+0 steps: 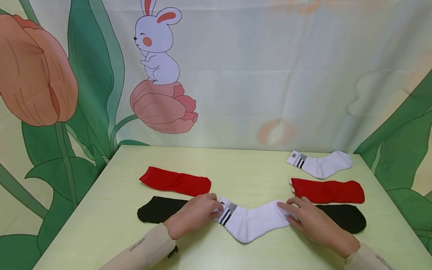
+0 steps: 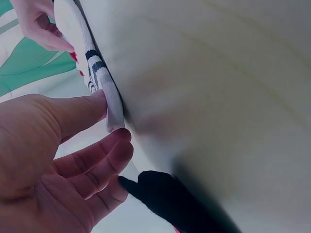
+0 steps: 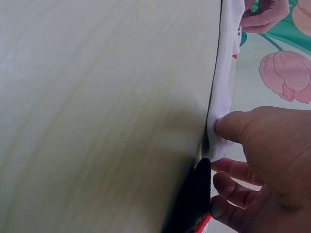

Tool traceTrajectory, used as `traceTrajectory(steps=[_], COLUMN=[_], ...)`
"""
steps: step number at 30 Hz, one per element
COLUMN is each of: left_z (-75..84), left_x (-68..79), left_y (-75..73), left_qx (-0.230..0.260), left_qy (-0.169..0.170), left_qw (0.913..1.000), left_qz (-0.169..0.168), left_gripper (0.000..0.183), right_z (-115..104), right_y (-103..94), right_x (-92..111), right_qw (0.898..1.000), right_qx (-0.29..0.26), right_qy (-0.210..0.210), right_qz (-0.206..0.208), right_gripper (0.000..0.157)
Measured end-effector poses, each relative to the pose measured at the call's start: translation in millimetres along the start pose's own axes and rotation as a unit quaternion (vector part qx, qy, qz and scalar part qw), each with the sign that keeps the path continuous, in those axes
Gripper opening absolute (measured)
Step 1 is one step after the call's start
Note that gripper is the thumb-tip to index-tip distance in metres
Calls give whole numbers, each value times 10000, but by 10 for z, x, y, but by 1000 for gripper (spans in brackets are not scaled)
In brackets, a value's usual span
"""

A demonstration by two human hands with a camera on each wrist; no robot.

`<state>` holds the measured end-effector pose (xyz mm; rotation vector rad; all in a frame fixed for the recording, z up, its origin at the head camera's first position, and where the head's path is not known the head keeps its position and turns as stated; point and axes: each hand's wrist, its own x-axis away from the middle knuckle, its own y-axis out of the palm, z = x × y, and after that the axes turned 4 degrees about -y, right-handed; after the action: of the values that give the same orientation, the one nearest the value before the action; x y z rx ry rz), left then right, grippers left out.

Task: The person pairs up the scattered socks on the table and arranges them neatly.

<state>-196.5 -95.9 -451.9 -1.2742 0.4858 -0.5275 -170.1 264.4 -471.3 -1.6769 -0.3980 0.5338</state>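
Observation:
A white sock (image 1: 253, 225) with dark cuff stripes lies flat on the table between my hands. At its cuff, the thumb and fingers of my left hand (image 1: 194, 213) lightly pinch the end; the left wrist view shows the thumb against the striped cuff (image 2: 111, 104). My right hand (image 1: 315, 223) holds the toe end loosely between thumb and index finger, its other fingers spread. Under the left hand's far side is a black sock (image 1: 158, 210), partly covered. Another black sock (image 1: 349, 217) lies partly behind the right hand.
One red sock (image 1: 175, 182) lies behind the left black sock, another red sock (image 1: 332, 191) behind the right one. A second white striped sock (image 1: 324, 167) lies at the table's (image 1: 236, 165) back right. A printed curtain (image 1: 236, 75) hangs behind the back edge.

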Motion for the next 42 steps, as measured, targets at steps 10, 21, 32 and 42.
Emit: traceTrajectory(steps=[10, 21, 32, 42], left_z=[3, -15, -37, 7], left_x=[1, -39, -72, -276], left_y=[-19, -33, -122, -231], left_qx=[6, -159, -124, 63], left_qy=[-12, 50, 210, 393], left_qw=[10000, 9999, 9996, 9979], left_qz=[-47, -13, 169, 518], left_gripper=[13, 9, 10, 11], right_z=[23, 107, 233, 387], right_y=[-10, -168, -351, -508], right_x=[-3, -59, -73, -134], right_qw=[9999, 9983, 9968, 9960], right_qx=[-21, -126, -155, -63], right_qy=[-145, -564, -781, -838], right_qz=[-5, 56, 52, 294], right_gripper=[56, 48, 36, 30])
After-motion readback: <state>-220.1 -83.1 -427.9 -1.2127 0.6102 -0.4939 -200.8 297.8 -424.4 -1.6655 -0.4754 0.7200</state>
